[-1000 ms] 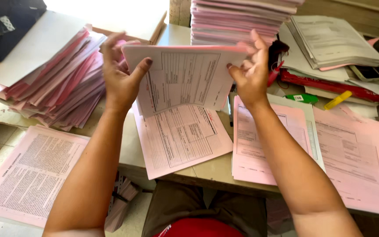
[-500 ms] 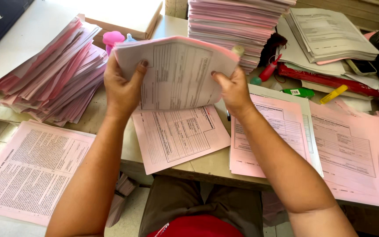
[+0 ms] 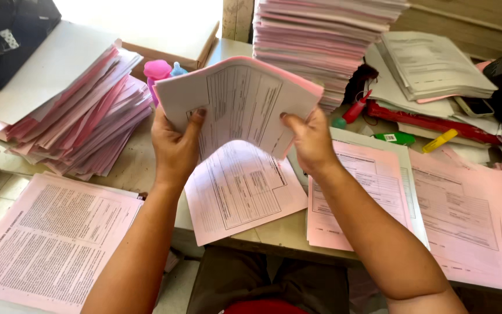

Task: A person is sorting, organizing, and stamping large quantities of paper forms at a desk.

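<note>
Hands: two, both the person's own; left hand and right hand, both raised above the desk.
Held item: one sheaf of forms, pale pink and white sheets printed with ruled boxes and fine text; exact sheet count cannot be told.
Left fingers: curled shut round the sheaf's lower left edge, thumb on the printed face.
Right fingers: pinched closed on the lower right edge, thumb on front, the rest behind.
Sheaf look: bowed upward in the middle, pink sheet edging the top and right side, bottom edge arched.
Sheaf axis: long axis runs left to right between the hands, tipped slightly, left corner higher; printed face toward the camera.
Sheaf place: in the air over the desk, directly above one loose pink form.
Flat forms on desk: roughly three more to the right, overlapping; one large printed pink sheet lower left.
Stacks: one fanned pink pile left; one tall pink stack behind; one grey-white bundle right.
Small items: one pink bottle top, one yellow marker, one green marker.
</note>
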